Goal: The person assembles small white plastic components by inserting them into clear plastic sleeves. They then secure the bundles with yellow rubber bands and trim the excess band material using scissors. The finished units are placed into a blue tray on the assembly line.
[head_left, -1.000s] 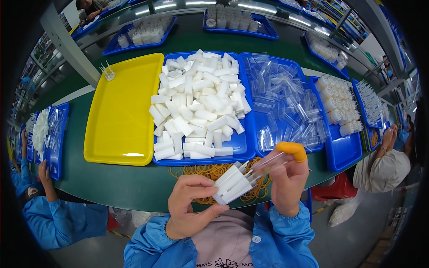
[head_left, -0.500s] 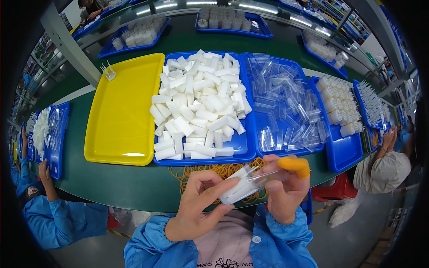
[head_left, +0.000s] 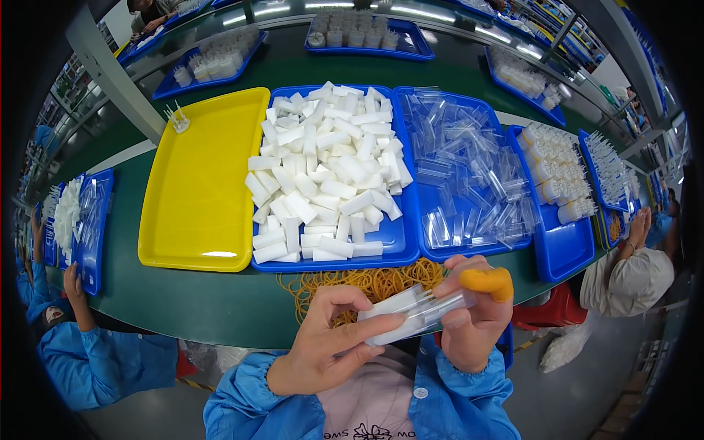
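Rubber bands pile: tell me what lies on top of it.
Both hands, left hand and right hand, hold a clear sleeve above the rubber bands; the pile's near part is hidden behind them.

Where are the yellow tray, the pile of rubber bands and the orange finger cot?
yellow tray (head_left: 198,191), head view, bare middle of its floor
pile of rubber bands (head_left: 381,281), head view, middle of the heap
orange finger cot (head_left: 488,282), head view, its middle

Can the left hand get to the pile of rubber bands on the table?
Probably not right now: the left hand is busy holding the white block with the right hand. The rubber bands lie uncovered just beyond it.
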